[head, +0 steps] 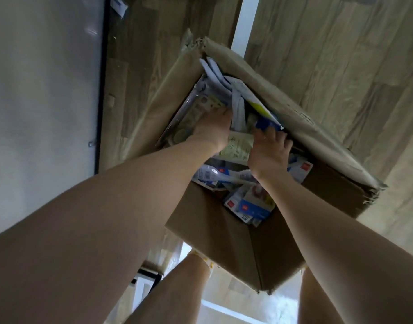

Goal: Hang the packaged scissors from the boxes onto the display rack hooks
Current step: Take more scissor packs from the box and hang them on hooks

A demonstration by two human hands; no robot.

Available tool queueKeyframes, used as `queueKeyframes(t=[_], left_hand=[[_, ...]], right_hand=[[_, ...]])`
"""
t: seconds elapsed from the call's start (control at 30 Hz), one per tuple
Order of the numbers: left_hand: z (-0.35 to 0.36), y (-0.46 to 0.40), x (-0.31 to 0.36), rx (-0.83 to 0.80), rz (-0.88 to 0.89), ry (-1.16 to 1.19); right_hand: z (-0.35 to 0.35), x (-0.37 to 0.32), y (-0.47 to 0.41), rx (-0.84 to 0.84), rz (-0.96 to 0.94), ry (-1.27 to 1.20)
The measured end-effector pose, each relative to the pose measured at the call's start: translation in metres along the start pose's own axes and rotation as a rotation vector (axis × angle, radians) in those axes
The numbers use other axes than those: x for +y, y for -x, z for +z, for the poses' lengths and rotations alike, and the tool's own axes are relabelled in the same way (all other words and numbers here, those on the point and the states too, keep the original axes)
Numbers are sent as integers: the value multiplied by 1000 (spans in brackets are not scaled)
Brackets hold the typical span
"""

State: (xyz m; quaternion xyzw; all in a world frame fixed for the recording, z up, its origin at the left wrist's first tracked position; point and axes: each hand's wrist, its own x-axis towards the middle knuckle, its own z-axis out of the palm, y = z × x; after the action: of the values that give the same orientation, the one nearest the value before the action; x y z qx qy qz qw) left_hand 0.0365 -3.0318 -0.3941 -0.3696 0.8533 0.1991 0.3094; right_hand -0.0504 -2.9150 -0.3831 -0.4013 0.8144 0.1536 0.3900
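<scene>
A wood-grain plank floor is seen from above, crossed by a pale strip, with a whitish panel edged in black along the left of the view. On the floor stands an open cardboard box, its brown flaps torn and creased at the corners. The box is filled with a loose heap of packaged scissors in blue-and-white carded packs bearing small red squares, some wrapped in clear plastic. The left hand is pressed down among the packs, its fingers buried, so its grip cannot be told. The right hand is curled round a pale cream package between the two hands.
</scene>
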Motion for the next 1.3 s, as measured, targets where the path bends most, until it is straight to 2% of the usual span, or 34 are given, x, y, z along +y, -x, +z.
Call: queueKeyframes(t=[0.2,0.37,0.47,0.63,0.73,0.83,0.93,1.03,1.13,1.23,1.3], left_hand=[[10,36,4,-131,19,-209],[0,47,4,-121,119,-400],[-7,48,5,-188,137,-487],[-9,66,5,-131,123,-521],[-10,59,0,-120,138,-521],[-8,42,-8,-116,146,-385],[-8,26,-14,-45,139,-307],[-5,15,-18,-83,121,-271],[-6,12,-16,-103,115,-340],[-16,13,-3,-77,157,-478],[-22,19,8,-132,168,-528]], right_hand=[[22,17,33,-211,13,-4],[32,28,66,-249,19,-101],[35,31,80,-250,-19,-183],[25,29,95,-309,7,-316],[20,26,90,-249,3,-362],[17,21,75,-167,-25,-374],[16,16,56,-119,-48,-422],[21,11,44,-100,-16,-440],[32,10,45,-148,31,-480],[42,15,58,-201,125,-605],[43,20,70,-248,188,-720]])
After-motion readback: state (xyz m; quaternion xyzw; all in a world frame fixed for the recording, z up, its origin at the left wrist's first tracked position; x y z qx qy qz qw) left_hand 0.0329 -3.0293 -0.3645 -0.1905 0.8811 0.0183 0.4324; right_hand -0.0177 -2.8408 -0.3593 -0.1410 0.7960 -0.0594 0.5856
